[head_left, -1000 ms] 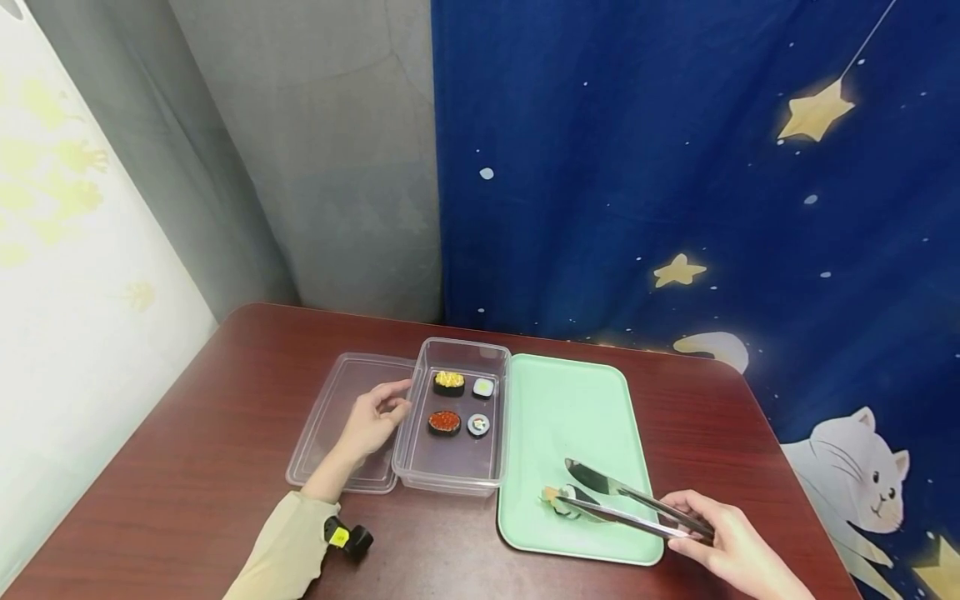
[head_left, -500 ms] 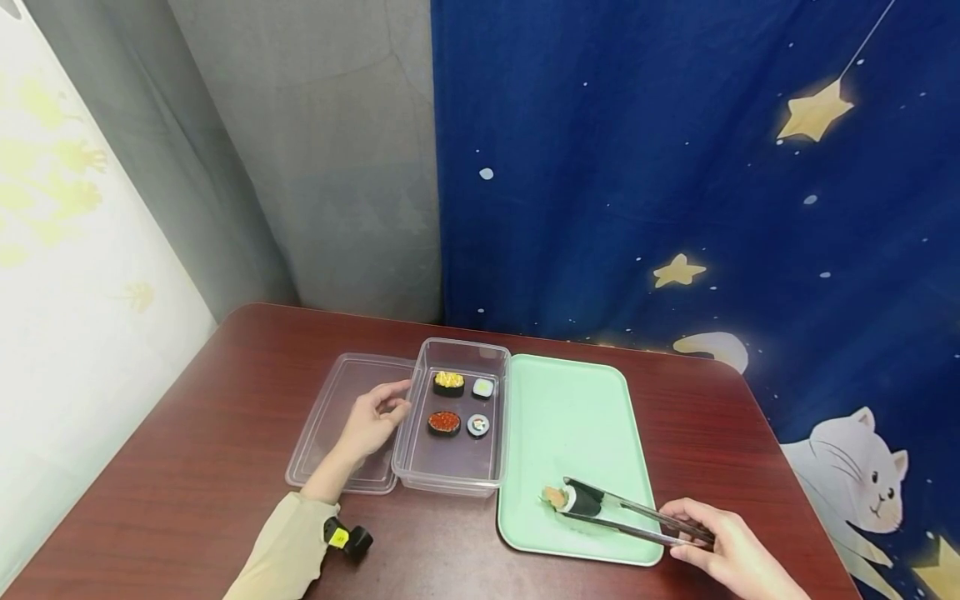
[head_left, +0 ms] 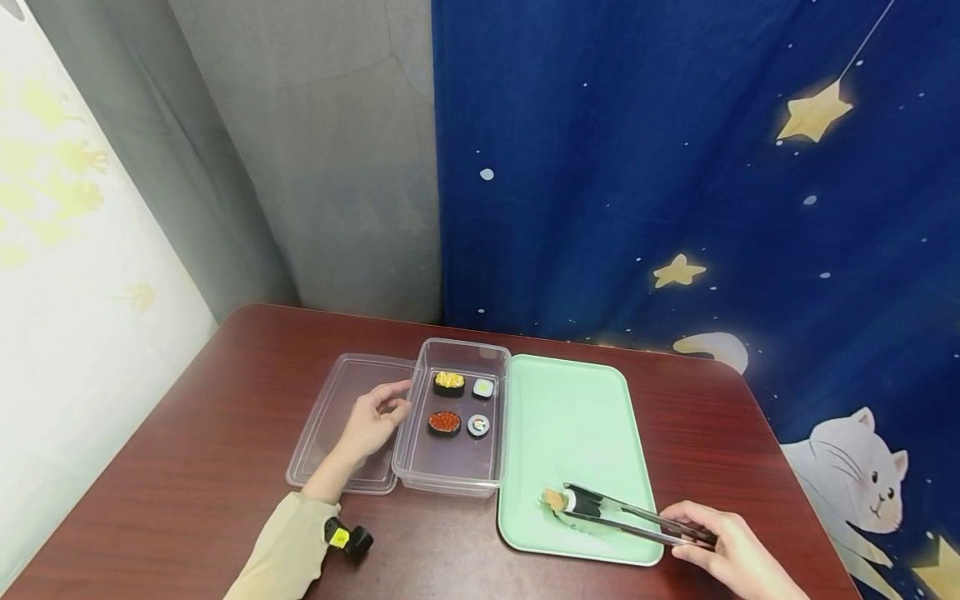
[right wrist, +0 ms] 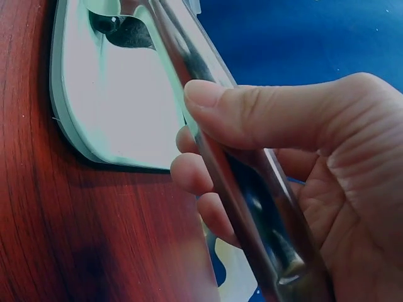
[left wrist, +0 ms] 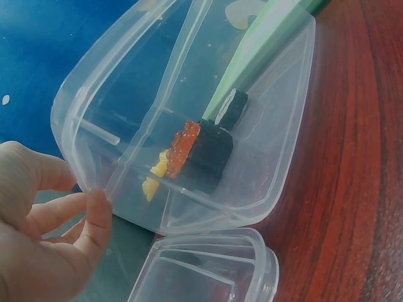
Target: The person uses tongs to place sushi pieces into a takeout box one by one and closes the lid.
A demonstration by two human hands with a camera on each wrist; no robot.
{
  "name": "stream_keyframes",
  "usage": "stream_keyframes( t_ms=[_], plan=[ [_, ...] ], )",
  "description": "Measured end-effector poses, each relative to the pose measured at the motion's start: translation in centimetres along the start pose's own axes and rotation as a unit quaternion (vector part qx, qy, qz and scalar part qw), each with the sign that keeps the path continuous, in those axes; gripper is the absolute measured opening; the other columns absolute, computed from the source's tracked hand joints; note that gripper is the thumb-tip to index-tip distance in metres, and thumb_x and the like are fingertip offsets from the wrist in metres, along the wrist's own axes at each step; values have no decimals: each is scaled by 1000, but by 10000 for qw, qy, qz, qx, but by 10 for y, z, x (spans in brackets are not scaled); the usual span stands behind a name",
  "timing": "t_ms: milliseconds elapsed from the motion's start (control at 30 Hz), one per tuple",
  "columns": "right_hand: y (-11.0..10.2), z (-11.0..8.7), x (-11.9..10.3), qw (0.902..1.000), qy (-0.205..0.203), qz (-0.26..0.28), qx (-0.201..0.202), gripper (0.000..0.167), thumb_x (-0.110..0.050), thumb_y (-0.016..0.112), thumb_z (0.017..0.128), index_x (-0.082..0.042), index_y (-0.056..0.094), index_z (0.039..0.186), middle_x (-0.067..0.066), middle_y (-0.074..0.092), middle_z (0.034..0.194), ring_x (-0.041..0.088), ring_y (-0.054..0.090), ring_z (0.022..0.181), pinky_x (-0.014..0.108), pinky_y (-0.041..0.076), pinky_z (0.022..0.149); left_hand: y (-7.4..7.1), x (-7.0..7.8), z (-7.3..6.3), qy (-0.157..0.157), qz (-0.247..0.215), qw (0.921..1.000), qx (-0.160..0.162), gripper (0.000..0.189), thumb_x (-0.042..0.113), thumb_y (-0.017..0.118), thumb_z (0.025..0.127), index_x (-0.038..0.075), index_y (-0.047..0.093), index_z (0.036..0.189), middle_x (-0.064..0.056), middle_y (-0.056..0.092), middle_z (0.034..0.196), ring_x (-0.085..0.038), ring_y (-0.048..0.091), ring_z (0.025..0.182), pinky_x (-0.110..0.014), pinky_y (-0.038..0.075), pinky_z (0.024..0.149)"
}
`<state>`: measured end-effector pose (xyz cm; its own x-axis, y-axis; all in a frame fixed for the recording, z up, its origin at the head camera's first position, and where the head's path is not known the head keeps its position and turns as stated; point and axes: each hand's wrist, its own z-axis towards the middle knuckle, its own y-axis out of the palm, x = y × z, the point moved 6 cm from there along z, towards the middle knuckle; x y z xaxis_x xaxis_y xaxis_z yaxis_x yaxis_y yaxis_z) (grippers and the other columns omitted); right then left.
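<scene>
Gripping the tongs (head_left: pixel 637 529) at their handle end, the right hand (head_left: pixel 717 531) sits at the lower right of the head view. A roll (head_left: pixel 572 501), orange end to the left, is caught between the tips over the lower part of the tray (head_left: pixel 570 417); I cannot tell if it touches the tray.

Left of the tray, the box (head_left: pixel 450 484) shows four pieces from above: the yellow piece (head_left: pixel 449 384) and green-centred piece (head_left: pixel 483 388), with the red piece (head_left: pixel 445 423) and round piece (head_left: pixel 478 426) below them. The left wrist view makes out only yellow, red and round, but gives the red one's tall black side.

At mid-frame, bent fingers of the left hand (head_left: pixel 375 419) touch the box's rim, above the lid (head_left: pixel 322 450); neither view settles whether they pinch it.

Only the right wrist view shows the thumb lying along the tongs, fingertips curled round the far side; the roll cannot be made out clearly there.

A second ago the tongs' arms stood wide apart; now they have closed in about the roll. The left hand and box have stayed put.
</scene>
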<state>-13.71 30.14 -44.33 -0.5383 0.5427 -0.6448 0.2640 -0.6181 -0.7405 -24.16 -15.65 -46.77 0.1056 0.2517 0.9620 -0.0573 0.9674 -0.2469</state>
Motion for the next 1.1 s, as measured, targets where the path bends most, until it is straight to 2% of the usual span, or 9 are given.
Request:
stream_keyframes(
  t_ms=[267,367,500,567,933,1100],
  plan=[
    [-5,4,-3,9994,347,-20,71,33,-3,74,75,-15,63,104,-9,62,83,1,52,69,20,41,55,0,-1,1,67,90,9999,28,35,-6,61,84,-7,59,119,-18,63,96,-8,58,81,-17,44,65],
    [-7,8,-6,9993,164,-122,301,38,0,76,71,-16,64,102,-9,63,83,1,53,68,19,42,55,0,-1,1,58,97,9999,12,35,-6,60,84,-7,58,120,-19,63,95,-8,58,81,-18,44,64],
    [-12,14,-11,9971,-277,-265,654,44,7,78,65,-14,64,101,-7,64,82,2,54,67,16,41,56,-1,0,1,88,149,9999,-3,35,-5,60,85,-8,58,120,-19,62,96,-8,58,81,-18,45,65],
    [-14,17,-12,9961,-335,-287,761,45,8,78,64,-14,65,101,-8,63,80,2,54,66,15,41,56,-1,0,1,87,183,9998,12,35,-5,60,85,-7,58,120,-19,63,96,-8,58,82,-18,45,66],
    [-28,46,-26,9950,-532,-327,778,48,8,78,65,-20,64,102,-10,61,77,2,53,65,15,41,57,0,0,-1,-14,161,9999,19,36,-4,61,85,-7,58,121,-17,63,95,-10,59,81,-18,44,64],
    [-32,66,-32,9941,-695,-325,764,43,5,79,67,-15,65,103,-5,65,83,5,57,69,15,44,61,-1,2,-1,7,84,10000,42,36,-4,61,85,-8,58,120,-18,63,96,-10,59,81,-18,44,63]
  ],
)
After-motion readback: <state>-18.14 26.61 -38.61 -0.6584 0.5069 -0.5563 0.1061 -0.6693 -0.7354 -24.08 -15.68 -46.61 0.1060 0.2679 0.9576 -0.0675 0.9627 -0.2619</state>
